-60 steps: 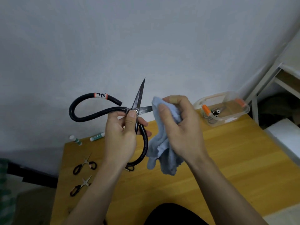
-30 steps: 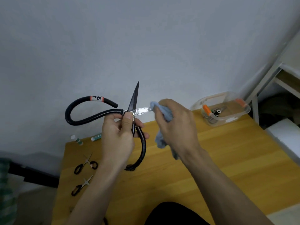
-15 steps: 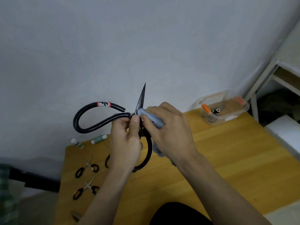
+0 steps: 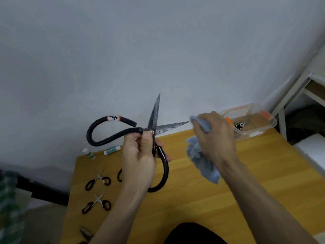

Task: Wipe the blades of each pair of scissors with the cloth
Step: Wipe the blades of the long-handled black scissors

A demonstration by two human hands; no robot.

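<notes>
My left hand [image 4: 139, 155] grips a large pair of black-handled scissors [image 4: 153, 120] at the pivot, held up over the wooden table [image 4: 193, 199]. Its blades are spread, one pointing up and one pointing right. My right hand [image 4: 214, 138] holds a crumpled light-blue cloth [image 4: 200, 155] just off the tip of the right-pointing blade, not touching it. Two small black-handled scissors [image 4: 97, 179] [image 4: 96, 203] lie on the table's left side. Part of another black handle [image 4: 120, 175] shows behind my left wrist.
A clear plastic box [image 4: 251, 120] with orange clips holds more scissors at the table's back right. A glue stick [image 4: 111, 150] and a small bottle [image 4: 88, 153] lie at the back left by the wall. A white metal frame [image 4: 290, 95] stands to the right.
My right hand slid the cloth outward along the right-pointing blade, from the pivot past the tip, baring the whole blade. The left hand kept its grip on the scissors.
</notes>
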